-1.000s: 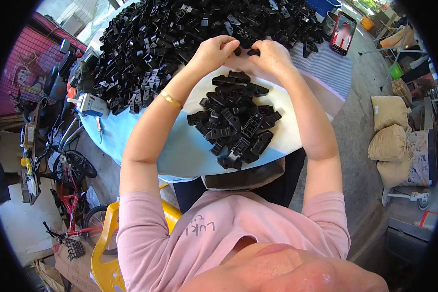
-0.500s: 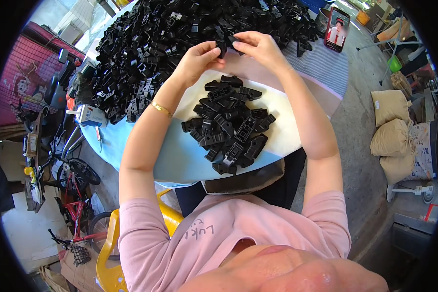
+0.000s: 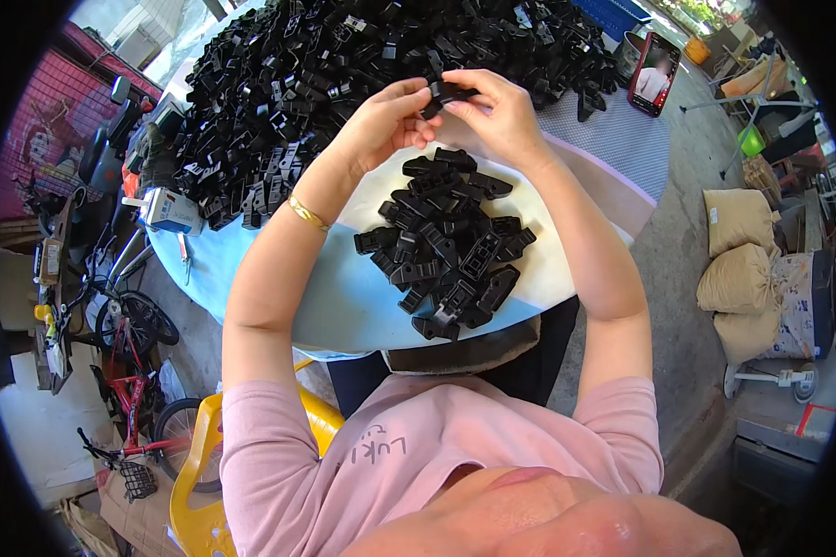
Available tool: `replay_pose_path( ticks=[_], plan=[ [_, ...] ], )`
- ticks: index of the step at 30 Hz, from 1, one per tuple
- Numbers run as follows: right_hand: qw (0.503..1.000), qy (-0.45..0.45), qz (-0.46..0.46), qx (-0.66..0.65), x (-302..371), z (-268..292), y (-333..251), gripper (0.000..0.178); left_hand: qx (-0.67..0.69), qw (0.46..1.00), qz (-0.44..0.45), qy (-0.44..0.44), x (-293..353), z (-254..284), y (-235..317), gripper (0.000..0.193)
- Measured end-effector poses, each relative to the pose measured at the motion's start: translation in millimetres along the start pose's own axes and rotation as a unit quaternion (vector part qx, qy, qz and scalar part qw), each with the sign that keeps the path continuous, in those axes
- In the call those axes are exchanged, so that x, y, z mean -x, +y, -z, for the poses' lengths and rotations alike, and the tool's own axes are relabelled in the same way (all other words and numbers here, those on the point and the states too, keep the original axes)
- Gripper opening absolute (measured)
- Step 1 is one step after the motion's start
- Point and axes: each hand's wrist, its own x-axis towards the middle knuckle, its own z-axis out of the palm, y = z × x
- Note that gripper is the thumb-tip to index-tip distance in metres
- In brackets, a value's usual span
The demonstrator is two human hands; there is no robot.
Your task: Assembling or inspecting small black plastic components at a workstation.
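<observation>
Both hands meet over the far part of the table, at the near edge of a big heap of black plastic parts (image 3: 288, 84). My left hand (image 3: 390, 119) pinches a black plastic part (image 3: 446, 95) between thumb and fingers. On its other side, my right hand (image 3: 498, 113) grips black plastic with thumb and forefinger. The pieces touch there, and I cannot tell whether they are joined. Nearer to me, between my forearms, lies a smaller pile of similar black plastic pieces (image 3: 446, 241), some with square openings.
A cloth-covered table (image 3: 334, 302) carries both piles. At the far right a phone (image 3: 654, 74) leans against a round container (image 3: 630, 51), near a blue basket (image 3: 618, 14). A small white box (image 3: 174, 212) sits at the left edge. Stuffed sacks (image 3: 739, 269) stand right; a yellow chair (image 3: 200, 464) is lower left.
My hands have come together, and the black pieces that were apart now touch. The whole view has shifted slightly.
</observation>
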Motion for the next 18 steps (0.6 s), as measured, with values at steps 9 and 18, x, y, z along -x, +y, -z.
replay_pose_path(
  ticks=[9, 18],
  plan=[
    [0.963, 0.032, 0.192, 0.188, 2.4, 0.1, -11.3, 0.030, 0.095, 0.991, -0.021, -0.093, -0.4, 2.3, 0.6, 0.032],
    [0.986, 0.040, 0.150, 0.057, 4.6, -8.4, -8.5, 0.025, 0.061, 0.993, -0.099, -0.015, -2.4, -2.8, -6.2, 0.037]
  ],
)
